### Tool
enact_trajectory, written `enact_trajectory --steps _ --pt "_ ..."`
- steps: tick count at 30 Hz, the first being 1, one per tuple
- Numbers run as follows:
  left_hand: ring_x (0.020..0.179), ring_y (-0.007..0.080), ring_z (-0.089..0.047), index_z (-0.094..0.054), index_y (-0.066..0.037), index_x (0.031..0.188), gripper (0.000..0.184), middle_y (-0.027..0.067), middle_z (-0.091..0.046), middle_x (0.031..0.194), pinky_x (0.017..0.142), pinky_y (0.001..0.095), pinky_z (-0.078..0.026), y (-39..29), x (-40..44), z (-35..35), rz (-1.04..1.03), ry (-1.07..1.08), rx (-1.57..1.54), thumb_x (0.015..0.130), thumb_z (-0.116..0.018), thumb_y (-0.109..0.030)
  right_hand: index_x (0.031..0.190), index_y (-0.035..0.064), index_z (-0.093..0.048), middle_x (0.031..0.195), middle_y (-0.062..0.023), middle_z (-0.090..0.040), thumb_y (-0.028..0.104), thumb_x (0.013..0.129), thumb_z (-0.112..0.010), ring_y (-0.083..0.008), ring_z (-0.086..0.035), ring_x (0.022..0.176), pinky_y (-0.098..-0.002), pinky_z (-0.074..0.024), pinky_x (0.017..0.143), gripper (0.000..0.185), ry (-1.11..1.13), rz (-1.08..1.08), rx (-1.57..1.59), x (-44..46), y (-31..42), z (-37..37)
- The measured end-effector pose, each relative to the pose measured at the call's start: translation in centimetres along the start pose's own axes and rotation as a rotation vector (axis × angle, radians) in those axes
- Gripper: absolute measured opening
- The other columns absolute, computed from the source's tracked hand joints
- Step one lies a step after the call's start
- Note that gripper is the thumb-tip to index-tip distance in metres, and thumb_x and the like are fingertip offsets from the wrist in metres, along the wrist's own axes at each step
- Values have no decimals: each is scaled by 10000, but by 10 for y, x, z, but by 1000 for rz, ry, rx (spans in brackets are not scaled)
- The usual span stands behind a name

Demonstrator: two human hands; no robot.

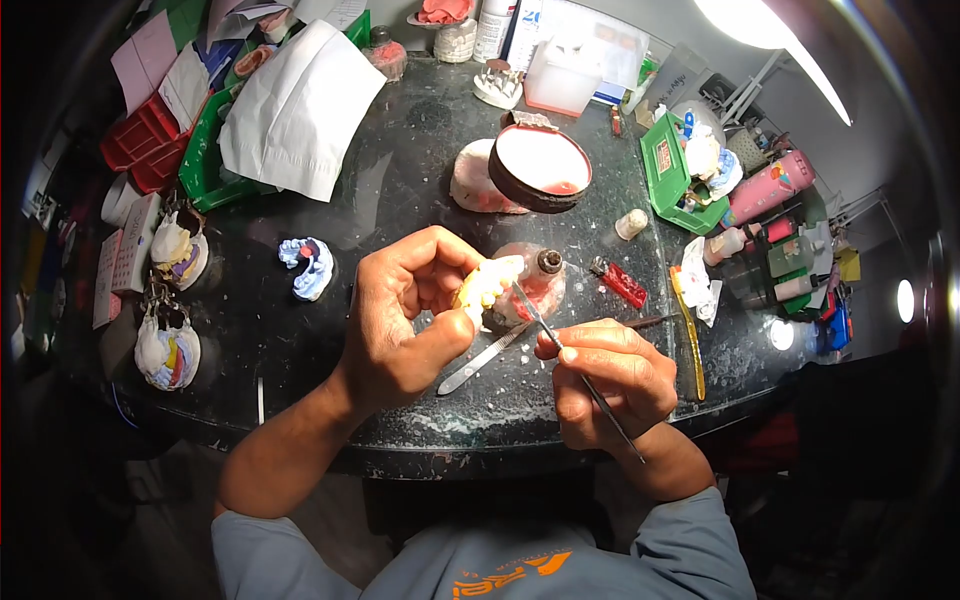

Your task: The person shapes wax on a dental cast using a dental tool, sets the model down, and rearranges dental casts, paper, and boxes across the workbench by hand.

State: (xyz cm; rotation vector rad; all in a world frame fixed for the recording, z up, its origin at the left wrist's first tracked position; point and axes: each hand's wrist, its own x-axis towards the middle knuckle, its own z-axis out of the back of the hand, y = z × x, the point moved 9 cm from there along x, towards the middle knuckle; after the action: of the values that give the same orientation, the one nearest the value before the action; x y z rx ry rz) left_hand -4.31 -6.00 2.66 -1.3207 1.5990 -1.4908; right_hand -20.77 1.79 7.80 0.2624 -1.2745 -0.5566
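My left hand (410, 315) pinches a yellowish-white row of dental teeth (490, 283) between thumb and fingers, above the bench. My right hand (615, 380) grips a thin metal dental carver (596, 396) like a pen. The carver's flat tip meets or nearly meets the right side of the teeth; contact is hard to tell. Behind the teeth stands a glass spirit burner (545, 295) with a dark metal neck, partly hidden; I cannot make out a flame. A silver, knife-like metal tool (470, 371) lies on the bench between my hands.
A blue-and-white dental cast (306, 270) sits left; two mounted models (168, 345) stand farther left. Beyond the burner, a round tin (540, 168) leans on a pinkish block. Rightward lie a red lighter (625, 286) and a yellow brush (690, 345). A green box (660, 165) holds casts.
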Motion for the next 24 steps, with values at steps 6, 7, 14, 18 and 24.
enact_trajectory --steps 6,7,14,18,24 --pt "703 -2 -533 -617 53 1004 233 8 -632 831 634 172 -435 -3 -2 -2 -15 10 -59 784 -578 -13 1010 -25 -689 896 -178 -732 -121 706 -708 -249 -740 725 -317 -598 616 319 1 -11 -6 0 0 0" --pt "675 17 -540 -609 65 1017 276 31 -632 827 603 181 -450 -3 -1 -1 -11 4 -31 780 -595 -76 1007 -25 -691 896 -178 -732 -121 705 -707 -249 -740 724 -317 -599 615 318 1 -12 -3 0 0 0" --pt "617 53 -555 -597 88 1046 396 79 -633 820 539 198 -479 0 -1 0 -2 -8 26 772 -628 -196 1005 -23 -692 887 -180 -733 -118 701 -710 -249 -740 717 -316 -597 612 319 4 -12 -6 0 -1 0" --pt "613 51 -553 -597 86 1046 392 79 -638 824 537 198 -476 0 -1 1 -12 -8 34 772 -624 -193 1003 -22 -690 883 -180 -733 -113 702 -712 -249 -740 714 -309 -591 605 315 4 -8 -6 0 -1 -1" --pt "611 50 -549 -593 83 1035 389 86 -649 841 542 197 -473 -4 0 -1 -4 -21 7 767 -626 -197 998 -21 -690 883 -181 -733 -116 700 -709 -249 -736 703 -308 -585 596 313 -19 -5 20 1 1 3"
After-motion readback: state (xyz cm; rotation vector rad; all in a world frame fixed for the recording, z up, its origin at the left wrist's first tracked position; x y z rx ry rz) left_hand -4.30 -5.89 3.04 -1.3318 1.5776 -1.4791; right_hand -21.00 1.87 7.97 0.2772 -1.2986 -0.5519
